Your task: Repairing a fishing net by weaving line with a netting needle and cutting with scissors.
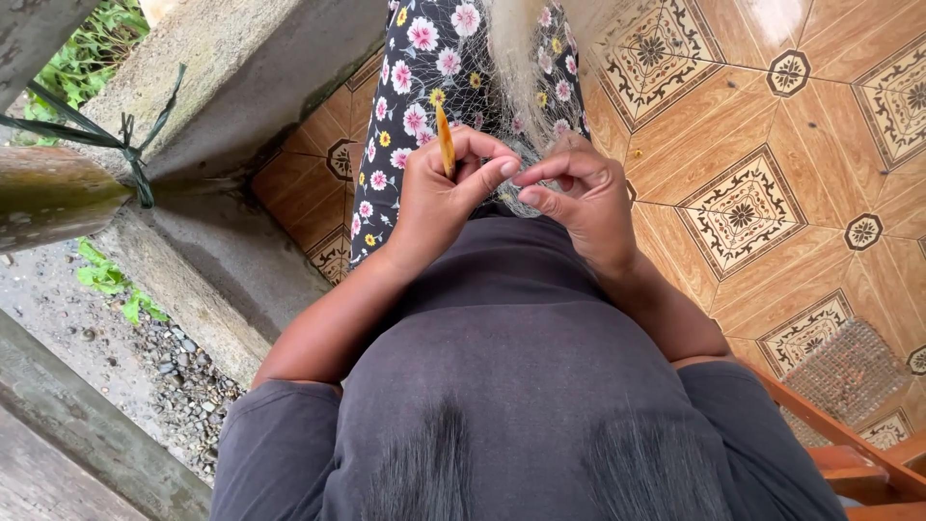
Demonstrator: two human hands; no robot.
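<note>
My left hand is closed around a slim yellow-orange netting needle that points up from the fist. My right hand sits just to its right, thumb and fingers pinched on fine pale netting. The netting runs away from my hands over my lap, across floral black trousers. Both hands almost touch above the hem of my dark grey shirt.
Patterned orange floor tiles spread to the right. A concrete ledge with a dark cord tied around a post lies left, with gravel and green plants below. A wooden chair part and a woven mat sit at lower right.
</note>
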